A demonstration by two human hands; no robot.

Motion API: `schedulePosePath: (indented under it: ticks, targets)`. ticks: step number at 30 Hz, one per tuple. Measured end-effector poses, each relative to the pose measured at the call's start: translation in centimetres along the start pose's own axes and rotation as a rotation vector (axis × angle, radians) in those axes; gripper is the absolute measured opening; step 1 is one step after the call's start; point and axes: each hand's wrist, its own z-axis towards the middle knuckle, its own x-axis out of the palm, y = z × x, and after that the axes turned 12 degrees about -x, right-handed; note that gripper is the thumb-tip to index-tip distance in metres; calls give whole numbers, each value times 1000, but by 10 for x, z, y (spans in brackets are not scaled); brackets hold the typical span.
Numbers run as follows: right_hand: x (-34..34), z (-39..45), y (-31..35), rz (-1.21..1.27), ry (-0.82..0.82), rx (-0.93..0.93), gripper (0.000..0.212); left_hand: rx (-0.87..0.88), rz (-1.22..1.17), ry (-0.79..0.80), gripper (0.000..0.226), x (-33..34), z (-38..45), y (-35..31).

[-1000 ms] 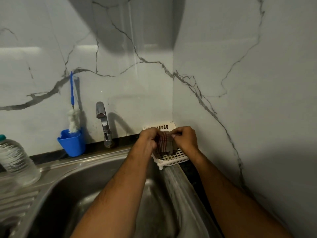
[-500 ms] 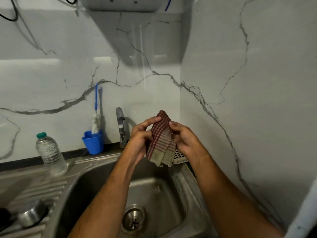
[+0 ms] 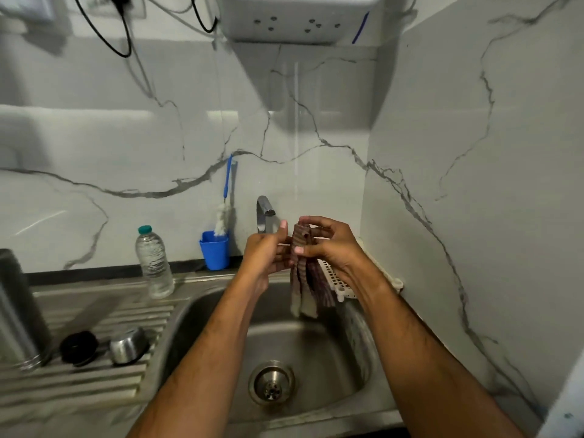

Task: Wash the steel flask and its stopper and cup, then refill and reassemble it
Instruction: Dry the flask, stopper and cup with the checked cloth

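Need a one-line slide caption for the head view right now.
Right hand grips a checked cloth over the sink, left hand open beside it; flask, stopper and cup wait on the drainboard.

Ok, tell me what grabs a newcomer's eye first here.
Both hands meet above the sink: the right hand grips a checked cloth hanging down, the left hand beside it. On the drainboard at left lie the steel flask, black stopper and steel cup.

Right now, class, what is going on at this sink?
A person holds a checked cloth over the sink: the right hand grips it, the left hand touches it with straight fingers. The steel flask, black stopper and steel cup sit apart on the drainboard.
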Motion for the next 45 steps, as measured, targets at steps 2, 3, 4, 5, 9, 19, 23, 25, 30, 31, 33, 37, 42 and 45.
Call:
schedulePosePath:
  ticks: [2,3,4,5,9,19,23,25,30,31,33,37,42,45]
  targets:
    - [6,-2,2,14,40,12,65,-1,27,-21,43,-7,-5,-4]
    - [9,-4,4,-2,46,14,64,-11,32,-31,43,-9,-8,-6]
    - [12,-6,5,-21,47,13,62,-20,40,-40,42,-11,-10,-8]
    - [15,-7,7,-35,44,11,61,-31,43,-42,40,-13,-12,-9]
    - [28,-12,7,11,31,29,51,-56,20,-29,23,-23,-18,-13]
    - [33,-13,7,159,-37,261,23,-50,38,-151,14,-45,-30,-25]
    - [18,-11,16,455,-116,274,25,-31,29,-230,9,-60,-33,-36]
    - [18,-14,9,790,-229,349,19,-39,10,-230,9,-62,-36,-44]
    - [62,-50,-31,362,9,560,16,-108,88,-198,18,-68,-34,-48]
    - [69,-55,-33,377,9,552,20,-123,123,-218,21,-74,-33,-45]
    - [77,-59,-33,449,-11,521,26,-140,175,-268,25,-88,-32,-40]
    - [95,-58,-30,404,76,525,31,-135,179,-332,25,-109,-33,-35]
    - [122,-62,-32,557,51,545,33,-37,192,-440,19,-127,-34,-33]
    - [142,-65,-36,630,38,537,34,42,153,-530,18,-144,-37,-30]
